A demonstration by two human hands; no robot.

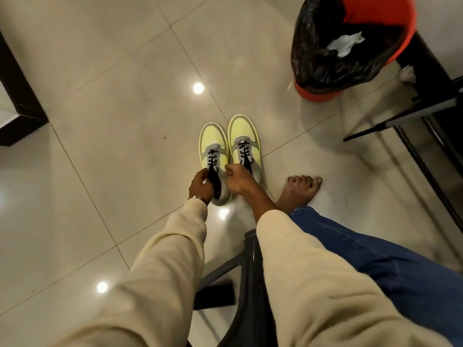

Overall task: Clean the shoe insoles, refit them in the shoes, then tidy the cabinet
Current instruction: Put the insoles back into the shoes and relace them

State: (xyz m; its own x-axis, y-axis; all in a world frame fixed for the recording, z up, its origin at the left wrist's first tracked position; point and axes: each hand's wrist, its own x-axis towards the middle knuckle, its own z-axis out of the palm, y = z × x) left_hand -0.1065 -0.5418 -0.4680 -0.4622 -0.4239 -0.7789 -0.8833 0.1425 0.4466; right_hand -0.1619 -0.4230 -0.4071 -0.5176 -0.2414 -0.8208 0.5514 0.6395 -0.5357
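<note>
The left hand [199, 187] grips the left shoe [214, 161] at its heel; the right hand [236, 179] rests loosely curled at its opening. Both shoes sit mid-frame, right shoe [244, 144] beside.

Lined red bin [323, 92] holding crumpled paper [344, 45].

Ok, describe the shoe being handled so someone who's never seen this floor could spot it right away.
On the pale tiled floor, down-left of the red bin lined with a black bag, stand two yellow sneakers side by side. It's the left-hand sneaker, set slightly nearer the person. Unlike its neighbour, the left hand grips its collar while the right hand reaches over its opening.
</note>
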